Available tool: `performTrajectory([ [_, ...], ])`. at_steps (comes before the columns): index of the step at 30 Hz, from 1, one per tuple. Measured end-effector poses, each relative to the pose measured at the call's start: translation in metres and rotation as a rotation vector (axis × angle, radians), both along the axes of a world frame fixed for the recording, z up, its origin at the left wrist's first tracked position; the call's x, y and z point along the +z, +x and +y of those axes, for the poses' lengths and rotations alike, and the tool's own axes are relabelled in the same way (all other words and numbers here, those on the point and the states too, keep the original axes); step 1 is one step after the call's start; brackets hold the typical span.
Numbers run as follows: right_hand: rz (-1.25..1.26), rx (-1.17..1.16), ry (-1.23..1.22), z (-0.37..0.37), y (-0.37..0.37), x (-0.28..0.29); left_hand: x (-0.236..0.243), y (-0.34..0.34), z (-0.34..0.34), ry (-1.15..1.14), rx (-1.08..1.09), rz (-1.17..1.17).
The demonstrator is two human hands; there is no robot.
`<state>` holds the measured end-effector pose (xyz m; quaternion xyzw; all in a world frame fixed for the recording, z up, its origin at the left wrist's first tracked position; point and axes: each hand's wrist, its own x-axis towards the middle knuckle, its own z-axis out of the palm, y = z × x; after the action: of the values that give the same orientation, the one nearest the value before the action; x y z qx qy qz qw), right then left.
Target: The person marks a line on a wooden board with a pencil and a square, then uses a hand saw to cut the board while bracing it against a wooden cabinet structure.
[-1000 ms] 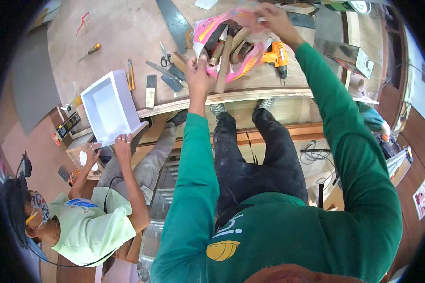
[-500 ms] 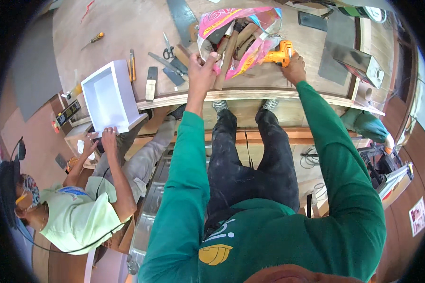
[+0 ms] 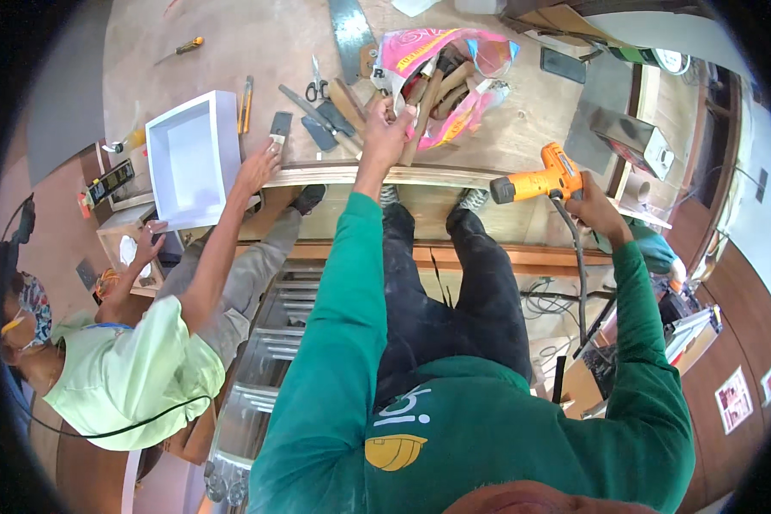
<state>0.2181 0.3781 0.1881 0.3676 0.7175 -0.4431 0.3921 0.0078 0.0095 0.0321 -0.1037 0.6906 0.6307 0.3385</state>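
My left hand (image 3: 385,130) grips the near-left edge of a pink plastic bag (image 3: 445,43), which holds several wooden-handled tools and sticks (image 3: 437,90). Right of and below the bag, my right hand (image 3: 593,208) holds an orange power drill (image 3: 535,182), its black chuck pointing left at the bench's front edge. A black cord or hose (image 3: 576,265) hangs below the drill. Left of my left hand lie a long flat file (image 3: 304,105), dark blades (image 3: 319,135) and scissors (image 3: 317,86). A wooden piece (image 3: 345,107) lies against the bag's left side.
A co-worker (image 3: 120,368) at left has a hand at a scraper (image 3: 280,127), beside a white box (image 3: 193,158). A screwdriver (image 3: 188,47) and yellow cutter (image 3: 246,107) lie on the bench (image 3: 158,77). At right are a metal can (image 3: 634,141) and dark phone (image 3: 563,64). A ladder (image 3: 274,334) stands below.
My right hand left the bag, took hold of the drill and moved it right and down off the bench top. The co-worker's hand moved from the white box to the scraper.
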Motion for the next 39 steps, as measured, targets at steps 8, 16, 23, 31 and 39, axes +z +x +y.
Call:
performTrajectory([
  [8, 0.179, 0.328, -0.250, -0.048, -0.162, -0.037, 0.008, -0.006, -0.011, 0.056, -0.021, 0.031],
  [16, 0.237, 0.493, -0.115, -0.080, -0.232, -0.120, -0.009, -0.017, -0.043, -0.247, -0.085, 0.279],
  [23, 0.498, 0.154, 0.179, -0.092, -0.170, -0.134, -0.010, 0.002, -0.038, -0.251, -0.041, 0.264],
  [31, 0.538, -0.120, 0.383, -0.146, -0.187, -0.167, 0.018, 0.000, 0.001, -0.270, -0.084, 0.312],
  [39, 0.373, 0.385, 0.201, -0.106, -0.161, -0.155, -0.018, 0.002, 0.002, -0.073, -0.015, 0.246],
])
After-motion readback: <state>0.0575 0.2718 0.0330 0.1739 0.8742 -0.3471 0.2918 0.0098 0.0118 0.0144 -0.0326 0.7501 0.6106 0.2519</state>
